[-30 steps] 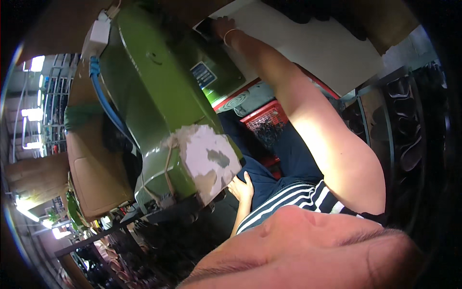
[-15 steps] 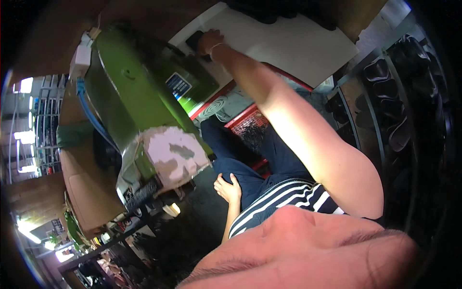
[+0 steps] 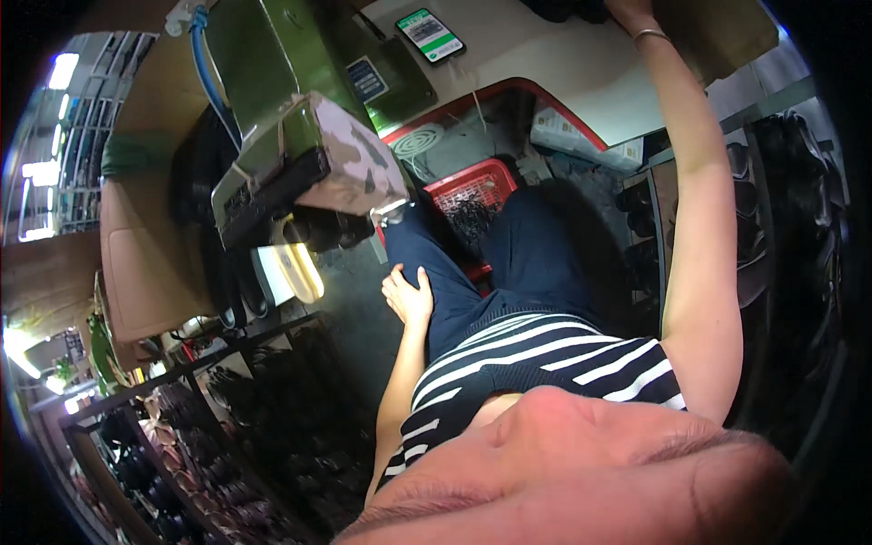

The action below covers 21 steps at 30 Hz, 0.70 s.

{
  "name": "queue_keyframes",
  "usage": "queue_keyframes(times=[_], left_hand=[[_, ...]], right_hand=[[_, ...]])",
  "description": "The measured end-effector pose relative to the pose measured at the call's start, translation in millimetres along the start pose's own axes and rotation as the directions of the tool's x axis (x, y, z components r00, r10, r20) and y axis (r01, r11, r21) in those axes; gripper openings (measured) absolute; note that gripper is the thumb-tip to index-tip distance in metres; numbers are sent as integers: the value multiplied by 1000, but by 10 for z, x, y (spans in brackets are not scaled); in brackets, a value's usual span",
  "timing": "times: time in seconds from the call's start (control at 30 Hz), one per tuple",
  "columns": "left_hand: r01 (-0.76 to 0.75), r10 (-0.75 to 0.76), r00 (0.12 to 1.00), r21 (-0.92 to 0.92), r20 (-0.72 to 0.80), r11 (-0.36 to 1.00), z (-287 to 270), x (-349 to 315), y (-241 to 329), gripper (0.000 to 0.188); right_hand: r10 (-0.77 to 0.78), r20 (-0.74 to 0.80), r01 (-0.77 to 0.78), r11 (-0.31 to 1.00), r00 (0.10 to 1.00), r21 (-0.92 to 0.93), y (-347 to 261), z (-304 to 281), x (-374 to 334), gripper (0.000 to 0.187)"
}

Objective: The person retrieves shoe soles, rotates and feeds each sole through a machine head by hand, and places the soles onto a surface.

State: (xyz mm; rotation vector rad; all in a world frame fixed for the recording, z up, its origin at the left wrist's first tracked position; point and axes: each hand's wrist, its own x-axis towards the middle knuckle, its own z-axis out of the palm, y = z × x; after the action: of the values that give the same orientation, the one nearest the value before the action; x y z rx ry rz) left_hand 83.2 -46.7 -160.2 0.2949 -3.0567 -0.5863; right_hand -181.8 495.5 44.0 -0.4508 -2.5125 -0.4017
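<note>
you sit at a pale, smooth tabletop with a red near edge. your right arm stretches far to the right, a thin pale bracelet at its wrist. your right hand is partly cut off at the far edge of view, right beside a dark, soft-looking bundle lying at the far side of the tabletop. the fingers are too hidden to tell whether they grasp it. your left hand is near you and to the left, resting on the thigh of your dark navy trousers, its fingers loosely spread and gripping nothing.

a black-edged phone with a lit green and white screen lies face up on the tabletop, well to the left of your right hand. a thin white cable hangs over the near edge below it. left of the phone stands a large green metal machine, its near end covered with a worn, pinkish patch. beneath the tabletop, beyond your lap, sits a red plastic lattice basket holding black stringy scraps. dark racks of black curved pieces stand to the right.
</note>
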Motion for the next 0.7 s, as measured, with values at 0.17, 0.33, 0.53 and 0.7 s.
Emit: queue_keyframes(times=[0.17, 0.33, 0.53, 0.7], left_hand=[[-138, 136, 983, -1, -120, 990, -96, -16, 182, 47], [-178, 375, 915, -689, 147, 703, -197, 93, 901, 42], [317, 492, 821, -948, 291, 32, -486, 106, 1559, 35], [233, 247, 930, -957, 272, 174, -741, 218, 1507, 17]], right_hand=[[-270, -130, 278, 959, 954, 45, -177, -1227, -168, 12], [-197, -62, 205, 893, 978, 400, 511, -1826, -883, 38], [41, 567, -546, 337, 823, 767, 65, -1583, -2280, 63], [-462, 737, -762, 178, 493, 622, -595, -849, -3520, 50]])
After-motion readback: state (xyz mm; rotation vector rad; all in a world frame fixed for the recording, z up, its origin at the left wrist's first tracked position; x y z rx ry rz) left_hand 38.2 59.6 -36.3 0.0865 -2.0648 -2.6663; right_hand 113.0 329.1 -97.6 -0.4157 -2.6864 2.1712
